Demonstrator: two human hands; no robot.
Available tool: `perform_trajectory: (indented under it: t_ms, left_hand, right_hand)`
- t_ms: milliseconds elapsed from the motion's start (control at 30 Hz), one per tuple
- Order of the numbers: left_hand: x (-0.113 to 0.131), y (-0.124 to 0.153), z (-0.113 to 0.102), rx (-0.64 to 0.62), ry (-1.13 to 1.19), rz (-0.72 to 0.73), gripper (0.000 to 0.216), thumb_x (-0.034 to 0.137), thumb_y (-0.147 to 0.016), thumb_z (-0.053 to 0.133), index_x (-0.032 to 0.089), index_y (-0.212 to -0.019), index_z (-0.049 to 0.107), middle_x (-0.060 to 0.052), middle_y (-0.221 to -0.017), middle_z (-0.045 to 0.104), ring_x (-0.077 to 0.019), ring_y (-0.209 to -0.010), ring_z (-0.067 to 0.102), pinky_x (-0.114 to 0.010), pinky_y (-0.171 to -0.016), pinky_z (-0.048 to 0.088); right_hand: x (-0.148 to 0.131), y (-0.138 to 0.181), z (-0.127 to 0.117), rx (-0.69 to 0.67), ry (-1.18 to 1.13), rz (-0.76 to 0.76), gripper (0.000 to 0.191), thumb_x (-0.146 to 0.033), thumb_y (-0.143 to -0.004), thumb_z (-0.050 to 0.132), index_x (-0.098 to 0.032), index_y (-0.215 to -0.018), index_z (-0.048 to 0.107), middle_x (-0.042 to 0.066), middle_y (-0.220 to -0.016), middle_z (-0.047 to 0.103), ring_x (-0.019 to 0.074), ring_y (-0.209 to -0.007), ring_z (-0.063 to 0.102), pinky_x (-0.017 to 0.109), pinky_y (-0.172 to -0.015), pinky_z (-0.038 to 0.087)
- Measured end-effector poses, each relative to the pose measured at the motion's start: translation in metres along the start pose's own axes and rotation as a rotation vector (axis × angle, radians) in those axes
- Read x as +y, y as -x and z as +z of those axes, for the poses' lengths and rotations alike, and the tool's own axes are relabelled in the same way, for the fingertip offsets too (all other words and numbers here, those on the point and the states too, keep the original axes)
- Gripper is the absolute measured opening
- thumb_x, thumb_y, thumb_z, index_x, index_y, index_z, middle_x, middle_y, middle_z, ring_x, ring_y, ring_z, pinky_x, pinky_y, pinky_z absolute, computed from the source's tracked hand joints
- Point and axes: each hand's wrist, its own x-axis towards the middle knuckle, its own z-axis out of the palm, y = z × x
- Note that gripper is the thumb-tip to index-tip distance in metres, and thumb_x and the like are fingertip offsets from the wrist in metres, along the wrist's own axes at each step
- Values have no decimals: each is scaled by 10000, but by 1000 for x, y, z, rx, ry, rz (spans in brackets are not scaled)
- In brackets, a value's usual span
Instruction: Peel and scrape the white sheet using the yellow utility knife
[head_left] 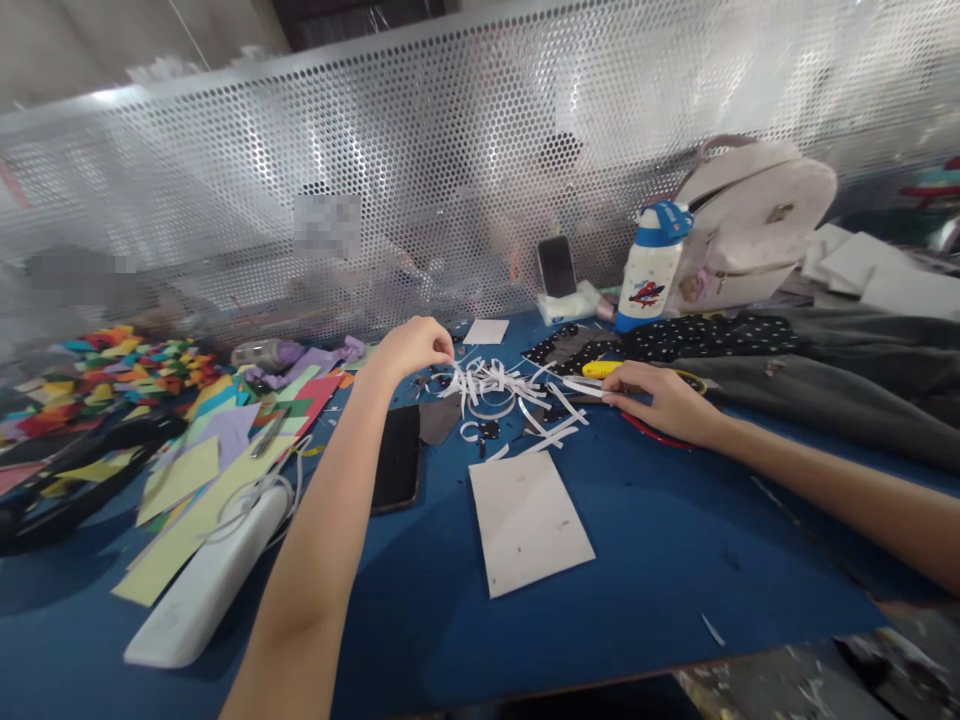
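A tangle of thin white paper strips (501, 392) lies in the middle of the blue table (660, 560). My left hand (411, 347) reaches over its left side with fingers pinched together on a strip end. My right hand (666, 400) rests on the table at the pile's right side, fingers closed on a white strip (583, 385) that points left. A grey-white paper sheet (527, 521) lies just in front of the strips. A yellow utility knife (601, 368) sits beside my right hand.
A black phone (397, 459) lies by my left forearm, a white power bank (206, 580) with cable further left. Coloured paper sheets and scraps (127, 370) cover the left. A bottle (651, 264), white bag (754, 225), propped phone (556, 266) and dark cloth (825, 370) stand before the perforated metal screen.
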Motion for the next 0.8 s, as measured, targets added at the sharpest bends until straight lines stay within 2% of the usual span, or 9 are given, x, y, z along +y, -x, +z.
perform_trajectory:
  t_ms: [167,333,600,800]
  left_hand:
    - [9,-2,2,89,-2,32,313,359,-990,626,166,-1237,616,-91,-1239,634,-225,-1047,656,-427,-890,568]
    - [12,-7,13,152,-3,50,317,361,-991,624,166,-1242,613,-94,-1243,632,-226,-1053,655,-433,-895,566]
    - [11,-18,34,149,18,148,316,355,-994,621,170,-1250,610,-95,-1249,630,-224,-1051,656,-430,-893,568]
    - [27,-26,45,142,1,285,312,352,-995,618,176,-1253,611,-98,-1271,622,-230,-1080,647,-442,-917,560]
  right_hand:
    - [1,0,0,0,-2,1,225,-412,-970,554,-230,-928,679,85,-925,737,255,-826,692,380,-748,558]
    - [0,0,-1,4,0,-7,225,-406,-970,553,-226,-925,680,86,-918,735,258,-833,692,386,-757,560]
    - [-1,0,-1,-4,7,-10,217,-395,-978,547,-223,-927,670,86,-932,731,257,-849,689,384,-767,555]
    - [-2,0,-1,0,3,-3,221,-403,-973,554,-228,-924,678,82,-921,736,261,-852,696,383,-773,557]
